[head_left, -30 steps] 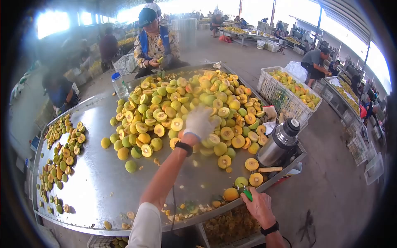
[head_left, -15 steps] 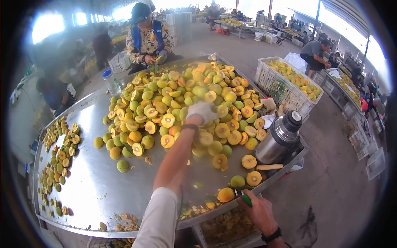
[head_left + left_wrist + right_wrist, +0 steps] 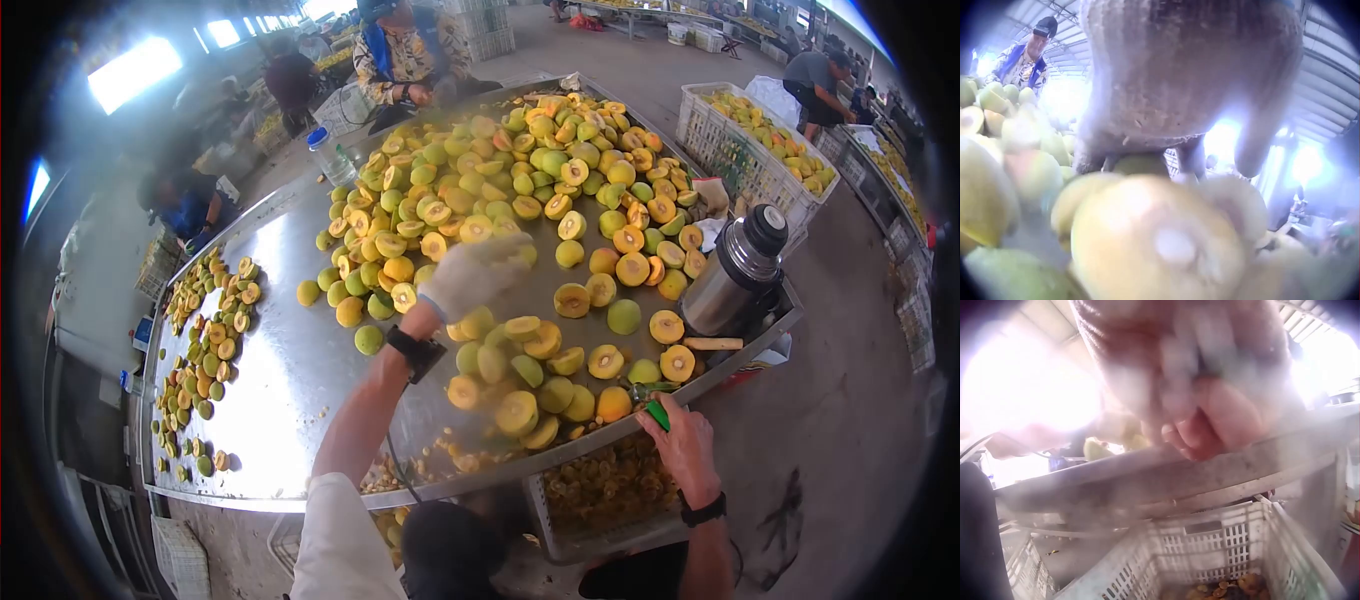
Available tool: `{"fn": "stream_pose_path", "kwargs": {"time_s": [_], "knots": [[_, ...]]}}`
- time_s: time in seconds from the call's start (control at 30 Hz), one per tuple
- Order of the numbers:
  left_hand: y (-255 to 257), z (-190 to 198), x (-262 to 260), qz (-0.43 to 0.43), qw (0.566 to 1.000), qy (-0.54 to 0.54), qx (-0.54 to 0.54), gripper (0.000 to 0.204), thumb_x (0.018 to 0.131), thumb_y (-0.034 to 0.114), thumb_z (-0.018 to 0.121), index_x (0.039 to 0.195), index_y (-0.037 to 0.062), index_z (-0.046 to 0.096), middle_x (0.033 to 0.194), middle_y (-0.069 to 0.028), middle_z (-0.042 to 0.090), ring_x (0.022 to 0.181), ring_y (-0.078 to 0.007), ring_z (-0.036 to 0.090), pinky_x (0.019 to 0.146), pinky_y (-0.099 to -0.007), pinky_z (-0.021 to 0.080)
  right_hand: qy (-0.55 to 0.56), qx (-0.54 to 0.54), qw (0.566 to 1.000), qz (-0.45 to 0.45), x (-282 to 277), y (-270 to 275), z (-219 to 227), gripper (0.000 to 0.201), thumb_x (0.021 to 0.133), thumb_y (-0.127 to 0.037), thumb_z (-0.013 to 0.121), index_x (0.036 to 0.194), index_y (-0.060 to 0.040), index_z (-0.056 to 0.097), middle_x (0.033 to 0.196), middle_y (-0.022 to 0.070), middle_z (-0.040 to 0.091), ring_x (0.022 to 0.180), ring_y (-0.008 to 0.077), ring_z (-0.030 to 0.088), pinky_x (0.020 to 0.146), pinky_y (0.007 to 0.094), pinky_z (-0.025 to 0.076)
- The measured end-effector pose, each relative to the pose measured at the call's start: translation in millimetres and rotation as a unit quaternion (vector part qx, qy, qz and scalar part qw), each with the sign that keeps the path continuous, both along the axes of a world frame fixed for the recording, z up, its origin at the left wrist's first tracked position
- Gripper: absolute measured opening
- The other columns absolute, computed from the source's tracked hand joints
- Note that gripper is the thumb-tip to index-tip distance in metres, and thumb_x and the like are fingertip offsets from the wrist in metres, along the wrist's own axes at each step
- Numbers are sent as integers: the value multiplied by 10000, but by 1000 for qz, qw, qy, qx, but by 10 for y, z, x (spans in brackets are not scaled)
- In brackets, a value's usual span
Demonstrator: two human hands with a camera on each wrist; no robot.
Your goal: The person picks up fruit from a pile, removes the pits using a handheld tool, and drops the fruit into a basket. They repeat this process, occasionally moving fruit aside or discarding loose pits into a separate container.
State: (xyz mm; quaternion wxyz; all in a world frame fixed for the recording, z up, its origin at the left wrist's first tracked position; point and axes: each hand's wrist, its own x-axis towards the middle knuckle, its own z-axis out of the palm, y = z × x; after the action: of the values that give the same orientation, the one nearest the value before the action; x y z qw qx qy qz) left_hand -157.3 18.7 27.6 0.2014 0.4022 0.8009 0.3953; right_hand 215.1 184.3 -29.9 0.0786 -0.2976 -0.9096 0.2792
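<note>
My left hand (image 3: 475,275), in a pale work glove, hovers blurred over the near part of a heap of halved yellow-green fruit (image 3: 435,212), peach-like, on a metal table. In the left wrist view the gloved fingers point down behind a large cut half (image 3: 1122,231); they do not look closed round it. A loose group of halves (image 3: 515,412) lies nearer me, along the front edge. At that edge my bare right hand (image 3: 688,448) grips a green-handled tool (image 3: 657,415), its metal end close to an orange half (image 3: 613,403). In the right wrist view the fingers (image 3: 1194,434) curl, hiding the handle.
A steel thermos (image 3: 735,270) stands at the table's right rim, a wooden stick (image 3: 713,343) before it. More halves (image 3: 205,390) lie far left. Below the front edge sits a crate (image 3: 1210,550) with scraps. A fruit crate (image 3: 755,160) and a seated person (image 3: 415,55) are beyond the table.
Several fruit halves have shifted from the heap to the front edge beside the right hand. My left hand is now back at the heap's near side. The right hand keeps its hold; the head view has turned.
</note>
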Motion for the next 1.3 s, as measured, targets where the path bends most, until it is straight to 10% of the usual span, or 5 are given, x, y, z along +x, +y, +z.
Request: {"fn": "stream_pose_path", "kwargs": {"time_s": [0.17,0.5,0.87,1.03,1.3], "knots": [[-167,-158,-1476,282,869,381,-139,632,1014,617,606,1458,172,668,1486,-210,634,1346,-401,614,1149,-481,469,-15,-46,999,-15,-18,14,0,388,993,-365,772,1243,-77,700,930,228,750,870,477,707,720,534,554],[-546,-697,-1772,182,911,283,-239,652,1028,648,462,1510,240,626,1650,-176,480,1381,-421,577,1172,-491,446,-6,-64,998,-12,-77,-8,26,355,993,-315,779,1221,-56,699,954,216,751,896,464,710,722,507,557],[-903,-547,-72,54,923,340,-170,433,1006,468,642,1284,171,789,1304,-160,740,1196,-348,698,1110,-481,467,11,-30,999,1,10,8,-21,370,1014,-374,740,1151,-35,679,961,248,728,964,514,664,791,575,523],[-653,-208,-420,234,959,95,-131,395,1008,403,642,1343,229,755,1371,-132,718,1194,-370,702,981,-440,572,-34,-67,997,-17,-18,4,45,392,1010,-386,745,1183,-40,687,975,257,728,972,516,663,803,569,529],[320,-824,-1837,285,919,255,-95,631,960,460,697,1482,114,621,1329,-231,723,1211,-422,687,1019,-489,549,-16,-47,999,-22,-78,-40,72,376,999,-349,768,1221,-56,691,911,237,739,893,500,685,754,552,539]]}}
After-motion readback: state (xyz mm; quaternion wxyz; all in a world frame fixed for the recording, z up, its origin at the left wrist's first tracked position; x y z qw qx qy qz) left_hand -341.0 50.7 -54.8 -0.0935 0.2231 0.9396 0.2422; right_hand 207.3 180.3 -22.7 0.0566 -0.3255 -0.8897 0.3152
